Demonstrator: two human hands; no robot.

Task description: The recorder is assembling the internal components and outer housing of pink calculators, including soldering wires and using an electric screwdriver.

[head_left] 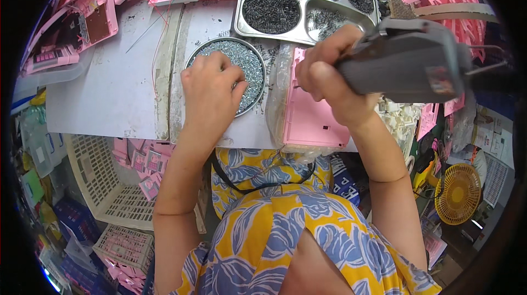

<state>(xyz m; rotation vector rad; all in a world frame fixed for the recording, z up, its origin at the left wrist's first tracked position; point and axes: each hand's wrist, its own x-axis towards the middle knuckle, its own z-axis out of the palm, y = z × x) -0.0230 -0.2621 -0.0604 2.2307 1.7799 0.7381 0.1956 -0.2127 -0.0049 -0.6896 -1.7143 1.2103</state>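
- Beneath the left grip (211,86): one round tin (264,78) of small silver screws (250,67). Our fingers curl into the heap, tips hidden; whether a screw is pinched, we cannot tell.
- Within the right grip (343,78): one grey power tool (406,64), clasped firmly, lifted, somewhat blurred.
- Below the right grip: one pink panel (315,122), flat, with clear plastic wrap (278,103) along its edge.
- Handling, left grip: we would do best to lift few screws, by fingertip, leaving the tin level.
- Handling, right grip: we should hold the tool steady and clear of the panel's face while the left is busy.
- Ahead of both grips: one metal compartment tray (244,28) of dark springs (271,11); loose springs near the tin could mix with our screws.
- Left of the left grip: counter (115,97), with a thin red wire (160,64) that might snag; farther off, pink housings (101,17).
- Right of the right grip, lower: white plastic parts (398,122); yellow fan (461,193), well apart.
- Nearer us than the left grip: pale crate (90,179) holding pink pieces.
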